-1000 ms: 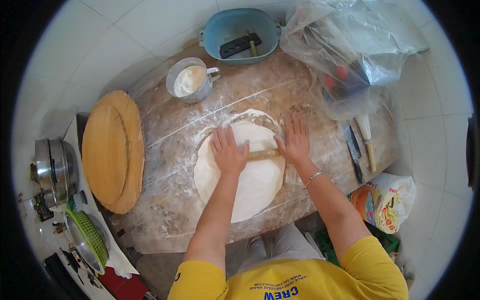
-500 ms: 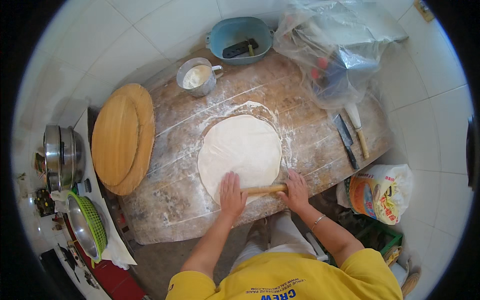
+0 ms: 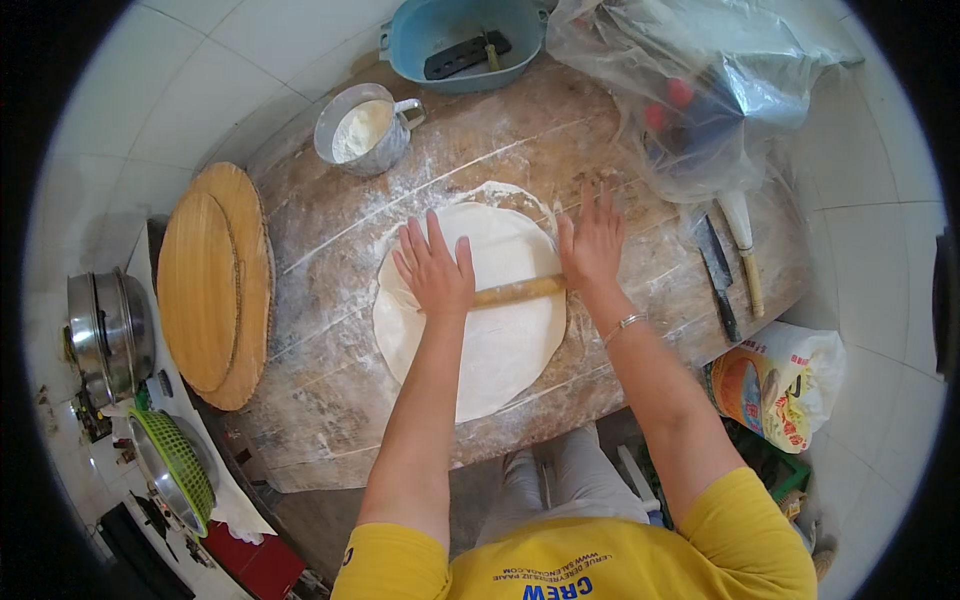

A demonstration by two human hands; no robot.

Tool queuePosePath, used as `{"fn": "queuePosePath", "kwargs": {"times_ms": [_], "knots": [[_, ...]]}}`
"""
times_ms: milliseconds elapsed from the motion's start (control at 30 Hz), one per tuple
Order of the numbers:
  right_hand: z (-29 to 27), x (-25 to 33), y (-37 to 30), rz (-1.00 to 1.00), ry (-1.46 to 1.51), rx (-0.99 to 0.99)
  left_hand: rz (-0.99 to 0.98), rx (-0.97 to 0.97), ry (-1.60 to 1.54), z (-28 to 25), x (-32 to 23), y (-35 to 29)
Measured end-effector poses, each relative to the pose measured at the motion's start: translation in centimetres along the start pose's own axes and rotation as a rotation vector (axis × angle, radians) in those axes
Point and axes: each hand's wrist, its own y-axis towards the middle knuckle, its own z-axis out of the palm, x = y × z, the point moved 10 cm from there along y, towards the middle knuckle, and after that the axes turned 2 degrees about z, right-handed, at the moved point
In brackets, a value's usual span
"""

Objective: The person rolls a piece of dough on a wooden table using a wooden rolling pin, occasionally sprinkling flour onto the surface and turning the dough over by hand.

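Note:
A large, flat round of pale dough lies on the floured wooden table. Across its middle runs a wooden rolling pin. My left hand is over the pin's left end, its fingers stretched forward and spread above the dough. At the other end of the pin, by the dough's right edge, my right hand rests with straight fingers pointing away from me. Neither hand's fingers wrap round the pin; the palms cover its ends.
A metal cup of flour stands at the back left, near a blue basin. Round wooden boards lean on the left. To the right lie a knife and a wooden-handled brush, below a plastic-covered heap.
Both hands have pushed forward with the rolling pin, from the dough's near edge to its middle. My fingers are now more spread. The whole view has shifted slightly.

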Motion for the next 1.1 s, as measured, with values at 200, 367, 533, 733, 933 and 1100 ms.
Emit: {"fn": "queuePosePath", "kwargs": {"times_ms": [200, 367, 533, 733, 933, 1100], "knots": [[-0.5, 0.0, -4.4, -0.223, -0.02, 0.037, 0.008, 0.119, 0.047, -0.5, -1.7, -5.7], [-3.0, -1.6, -14.0, -0.391, 0.04, 0.188, 0.187, 0.241, -0.078, -0.5, -3.0, -15.3], [-3.1, -2.9, -19.3, -0.502, -0.004, 0.346, 0.306, 0.338, -0.227, -2.4, -2.5, -22.8], [-1.0, 9.3, -16.2, -0.8, 0.143, 0.42, 0.04, 0.216, -0.238, -5.4, 5.3, -23.3], [5.2, 19.3, -8.0, -0.747, 0.037, 0.298, -0.112, 0.067, 0.046, -4.7, 12.0, -13.5], [9.7, 24.9, -0.2, -0.644, 0.133, 0.172, -0.235, -0.032, 0.097, -5.9, 17.8, -4.7]]}}
